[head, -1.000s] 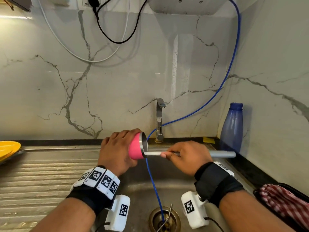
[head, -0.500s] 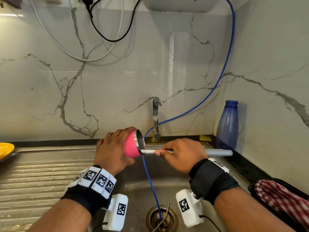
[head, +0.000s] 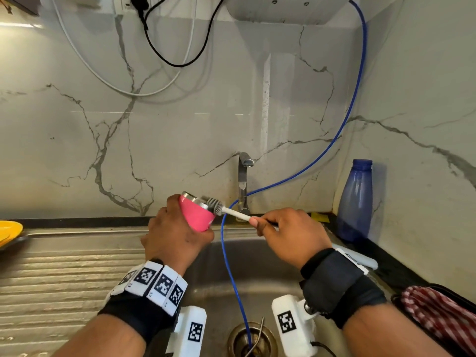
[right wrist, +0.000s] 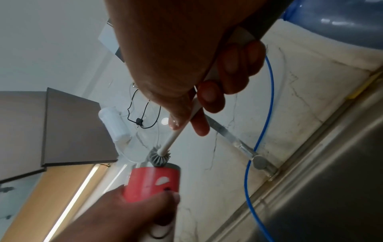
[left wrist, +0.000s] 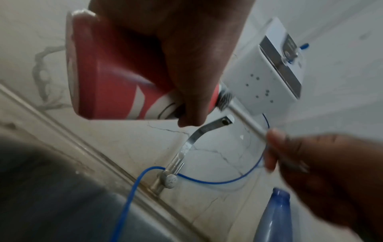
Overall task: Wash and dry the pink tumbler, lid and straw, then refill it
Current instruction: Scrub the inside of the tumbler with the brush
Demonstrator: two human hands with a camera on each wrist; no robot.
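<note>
Since a second ago the bottle brush (head: 215, 205) has slid out of the pink tumbler (head: 196, 215): then its shaft ran deep into the mouth, now the grey bristle head sits at the steel rim, mostly outside. Tumbler has tipped too, mouth now pointing up toward 1 o'clock instead of sideways at 3.

Containers: pink tumbler, no lid on it, no straw in it; interior not visible from the head view. Sink (head: 257, 274) below, basin steel, with a blue hose (head: 231, 274) running down into the drain (head: 251, 338) at 6 o'clock; a thin metal rod also stands in the drain. Blue bottle (head: 355, 202) upright on the worktop at 3 o'clock, in the wall corner, uncapped; contents cannot be told. Yellow dish (head: 9, 229) at the 9 o'clock edge, by the draining board.

Hands: left hand (head: 175, 238) wraps fingers and thumb around the tumbler's lower body, held above the sink's back-left edge. Right hand (head: 291, 235) is closed round the brush's handle, thumb and forefinger pinching the white shaft. Tumbler lies at 9 o'clock from the right hand, brush bridging the gap between them. Tap (head: 243, 186) stands just behind, at 12 o'clock. Checked cloth (head: 443, 313) at 4 o'clock.
</note>
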